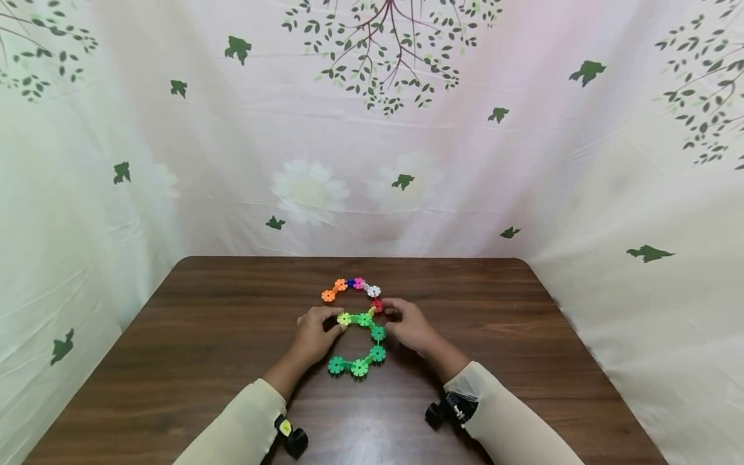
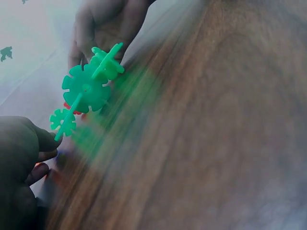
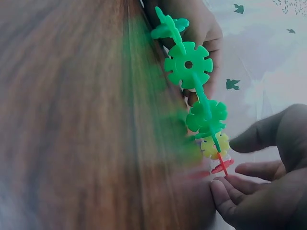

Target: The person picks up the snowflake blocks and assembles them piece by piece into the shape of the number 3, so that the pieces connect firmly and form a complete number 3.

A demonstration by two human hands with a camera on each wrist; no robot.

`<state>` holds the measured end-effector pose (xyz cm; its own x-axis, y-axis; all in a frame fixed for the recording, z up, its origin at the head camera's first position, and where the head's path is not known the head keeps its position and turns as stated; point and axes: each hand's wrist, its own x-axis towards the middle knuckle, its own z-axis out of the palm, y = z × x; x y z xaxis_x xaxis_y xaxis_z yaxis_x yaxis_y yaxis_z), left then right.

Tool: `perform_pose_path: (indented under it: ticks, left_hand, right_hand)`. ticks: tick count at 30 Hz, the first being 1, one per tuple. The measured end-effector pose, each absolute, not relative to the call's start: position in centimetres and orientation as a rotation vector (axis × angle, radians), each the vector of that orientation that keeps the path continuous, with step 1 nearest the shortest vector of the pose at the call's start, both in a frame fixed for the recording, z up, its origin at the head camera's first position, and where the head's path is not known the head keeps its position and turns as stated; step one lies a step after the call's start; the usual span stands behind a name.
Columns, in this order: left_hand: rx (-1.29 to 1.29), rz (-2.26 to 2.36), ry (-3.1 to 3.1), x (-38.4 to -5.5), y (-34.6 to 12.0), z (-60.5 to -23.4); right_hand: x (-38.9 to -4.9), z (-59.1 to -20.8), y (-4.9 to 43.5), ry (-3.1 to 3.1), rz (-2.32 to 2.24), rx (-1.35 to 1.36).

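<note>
Toothed flower-shaped plastic discs are linked in a curved chain on the table, bent much like a 3. Its upper arc runs from orange through blue, pink and white to a red disc; the lower arc is green. My left hand pinches the yellow-green disc at the chain's middle tip between thumb and index finger. On the other side, my right hand has its index fingertip at the red disc, its thumb spread apart beside the green part. In the right wrist view, its fingertips are right at the red disc.
The brown wooden table has rounded far corners. Behind and beside it hangs pale cloth printed with leaves, branches and flowers. A small black device is strapped at each sleeve's cuff.
</note>
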<state>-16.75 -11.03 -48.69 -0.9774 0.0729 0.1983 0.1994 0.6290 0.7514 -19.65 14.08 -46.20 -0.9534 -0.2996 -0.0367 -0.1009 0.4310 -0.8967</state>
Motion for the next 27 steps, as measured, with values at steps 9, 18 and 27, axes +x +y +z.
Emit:
perform_pose_path:
  ticks: [9,18,27]
  left_hand:
    - [-0.232,-1.239,-2.693,-16.9,-11.2,-48.9]
    - [-0.209,-1.172,-2.715,-17.5,-10.3,-48.9]
    - [-0.229,-1.172,-2.69,-17.1,-10.5,-48.9]
  right_hand:
    - [-20.0,-46.5,14.2,2.466,-1.529,-0.493]
    - [-20.1,-46.5,14.5,2.514,-1.553,-0.449]
    - [-19.9,-46.6,14.3,2.497,-1.584,-0.404]
